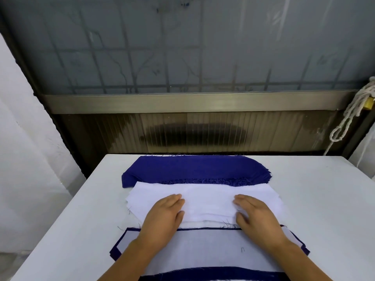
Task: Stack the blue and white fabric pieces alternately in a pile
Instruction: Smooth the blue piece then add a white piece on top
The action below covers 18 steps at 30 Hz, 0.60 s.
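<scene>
Both hands, left (162,213) and right (257,216), lay flat, fingers straight, on the white stack (209,199), gripping nothing.

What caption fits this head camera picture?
Both hands, left hand and right hand, rest on white fabric.

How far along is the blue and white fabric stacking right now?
Done: a white fabric piece lies on a blue one in the near pile. In hand: the left hand and right hand rest on the middle stack of white fabric pieces. Left: that stack and the far stack of blue fabric pieces.
</scene>
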Motion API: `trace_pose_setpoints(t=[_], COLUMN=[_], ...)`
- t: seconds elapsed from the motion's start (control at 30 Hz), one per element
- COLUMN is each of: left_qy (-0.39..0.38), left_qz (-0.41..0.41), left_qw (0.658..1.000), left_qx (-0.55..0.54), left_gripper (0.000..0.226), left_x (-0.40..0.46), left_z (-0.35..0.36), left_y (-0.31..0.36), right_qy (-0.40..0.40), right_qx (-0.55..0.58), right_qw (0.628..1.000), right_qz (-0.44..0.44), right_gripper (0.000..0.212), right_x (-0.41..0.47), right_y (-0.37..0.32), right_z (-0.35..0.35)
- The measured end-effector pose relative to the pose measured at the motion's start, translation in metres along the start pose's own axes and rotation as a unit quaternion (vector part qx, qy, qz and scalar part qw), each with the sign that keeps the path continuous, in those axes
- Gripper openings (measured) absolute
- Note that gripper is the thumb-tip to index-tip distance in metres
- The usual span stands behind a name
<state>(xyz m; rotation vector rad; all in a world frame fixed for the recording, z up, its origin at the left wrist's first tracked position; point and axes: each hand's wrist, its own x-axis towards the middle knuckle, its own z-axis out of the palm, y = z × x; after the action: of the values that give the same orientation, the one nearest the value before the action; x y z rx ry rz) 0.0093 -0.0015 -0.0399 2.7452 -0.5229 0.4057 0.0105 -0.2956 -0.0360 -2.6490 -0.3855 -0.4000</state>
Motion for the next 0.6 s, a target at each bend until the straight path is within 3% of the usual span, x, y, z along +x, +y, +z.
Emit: trace_pose_setpoints(t=[0.1, 0.2, 0.4, 0.6], left_qy=[0.064, 0.089, 0.112, 0.128], left_qz=[0.039, 0.042, 0.069, 0.061], left_qw=[0.997, 0.995, 0.991, 0.99], left_qx=[0.033, 0.034, 0.029, 0.03], left_gripper=[0.023, 0.048, 0.01, 0.014], left_x=[-0.0046, -0.0064, -0.008, -0.0085], left_z=[0.0028, 0.0013, 0.0007, -0.0021], left_y=[-0.0002, 0.0025, 0.0005, 0.0016], right_qy=[0.044, 0.074, 0.096, 0.095], right_qx=[-0.005, -0.016, -0.009, 0.0], right_qw=[0.999, 0.996, 0.993, 0.994], right_qz=[-0.03, -0.052, -0.066, -0.052], right_gripper=[0.035, 0.03, 0.024, 0.025], right_x=[-0.0037, -0.0036, -0.006, -0.0057], right_y=[0.0016, 0.0027, 0.0047, 0.0021], right_z=[0.005, 0.0038, 0.0039, 0.0014])
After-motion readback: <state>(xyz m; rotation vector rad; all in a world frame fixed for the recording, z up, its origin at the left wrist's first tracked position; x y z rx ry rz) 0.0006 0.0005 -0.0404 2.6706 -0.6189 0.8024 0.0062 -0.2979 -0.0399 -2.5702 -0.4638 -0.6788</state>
